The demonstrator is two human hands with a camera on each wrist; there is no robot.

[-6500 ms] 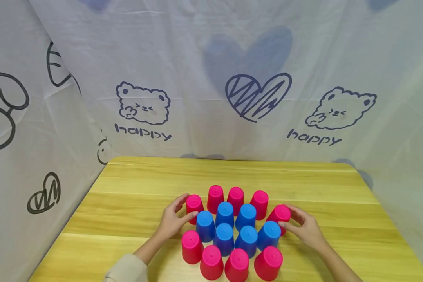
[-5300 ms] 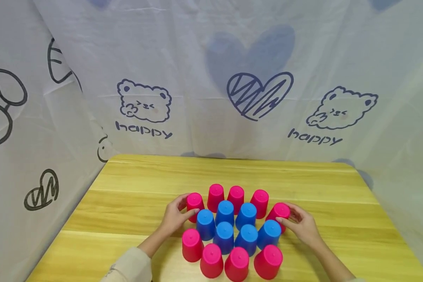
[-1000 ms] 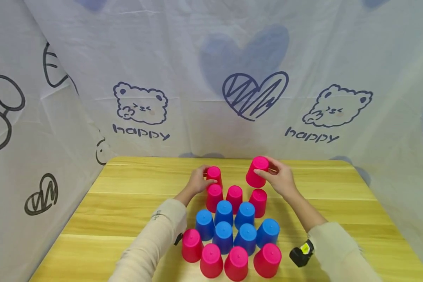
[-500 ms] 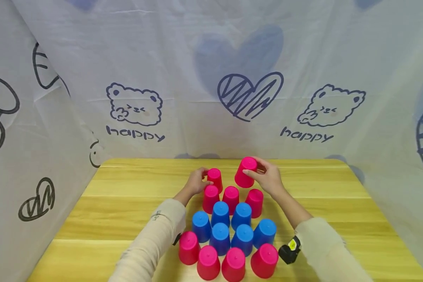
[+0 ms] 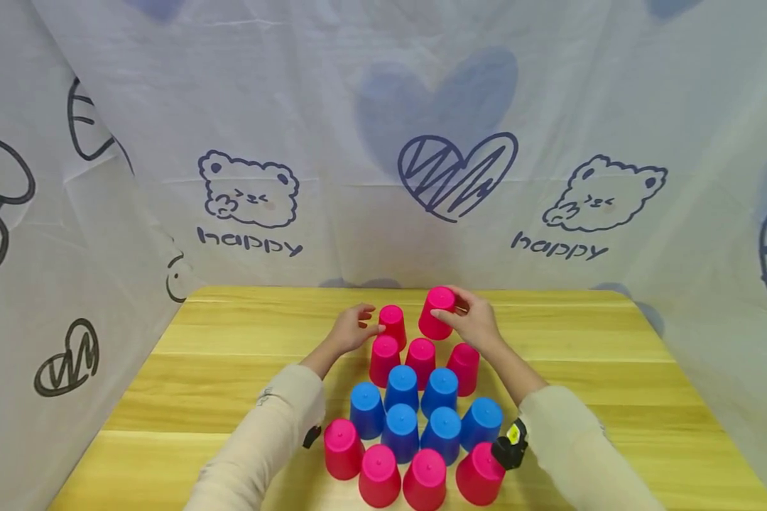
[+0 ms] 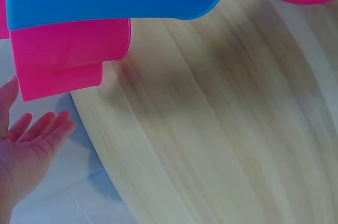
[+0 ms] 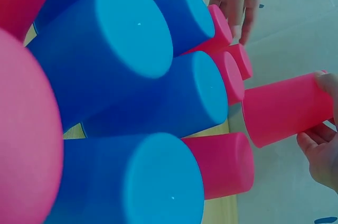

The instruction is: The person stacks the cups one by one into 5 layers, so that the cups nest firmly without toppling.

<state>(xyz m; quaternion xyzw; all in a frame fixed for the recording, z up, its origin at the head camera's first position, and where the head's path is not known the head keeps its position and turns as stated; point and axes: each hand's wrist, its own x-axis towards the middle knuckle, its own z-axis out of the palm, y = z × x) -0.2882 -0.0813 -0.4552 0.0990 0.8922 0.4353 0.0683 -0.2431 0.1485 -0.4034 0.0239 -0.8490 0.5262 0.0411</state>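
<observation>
My right hand [image 5: 476, 325] grips an upside-down pink cup [image 5: 437, 316] at the back of the group, thumb on its near side. In the right wrist view this cup [image 7: 288, 109] seems to hang off the table. Just left of another pink cup [image 5: 393, 323], my left hand [image 5: 353, 330] has its fingers spread and holds nothing. The left wrist view shows that hand [image 6: 31, 150] with extended fingers. In front stand three pink cups, the middle one [image 5: 420, 362] among them, then several blue cups [image 5: 400, 429], all upside down.
A front row of pink cups [image 5: 380, 475] stands nearest the body. The wooden table [image 5: 198, 397] reaches back to a white patterned curtain [image 5: 351, 213]. A black wrist camera [image 5: 510, 446] sits under the right sleeve.
Both hands have carried the side pink cups to the back. Lately my left hand has let go of its cup and drawn left, while the right hand has brought its cup leftward.
</observation>
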